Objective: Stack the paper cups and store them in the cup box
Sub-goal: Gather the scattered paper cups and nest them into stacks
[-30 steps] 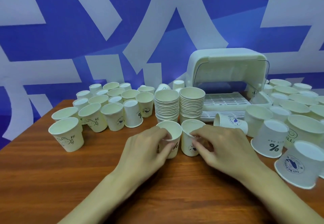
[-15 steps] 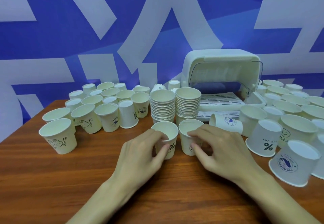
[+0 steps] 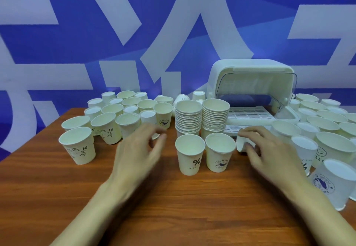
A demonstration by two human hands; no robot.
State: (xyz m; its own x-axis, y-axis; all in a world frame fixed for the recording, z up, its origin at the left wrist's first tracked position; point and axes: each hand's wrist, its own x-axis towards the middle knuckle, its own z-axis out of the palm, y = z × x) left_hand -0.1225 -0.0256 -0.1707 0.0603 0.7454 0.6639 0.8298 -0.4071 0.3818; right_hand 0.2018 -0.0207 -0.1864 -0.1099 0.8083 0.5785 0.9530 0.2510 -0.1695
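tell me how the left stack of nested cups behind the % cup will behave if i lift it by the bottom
Probably light: the left stack is only thin paper cups. It may sway or tip, being tall with a narrow base on the table. Its bottom cup would likely dent if squeezed hard.

The cup box (image 3: 248, 76) stands open at the back of the table (image 3: 173, 211). Just left of its tray, two cup stacks (image 3: 187, 118) stand side by side, and in front of them a percent cup (image 3: 189, 155) and a whale cup (image 3: 219, 156) stand upright. In front of the box, the right hand (image 3: 269, 149) grips a tipped cup (image 3: 240, 143) lying on its side. Further left of the box, the left hand (image 3: 138, 149) hovers, blurred, fingers loosely curled, holding nothing. Loose cups (image 3: 107, 128) crowd both sides of the box.
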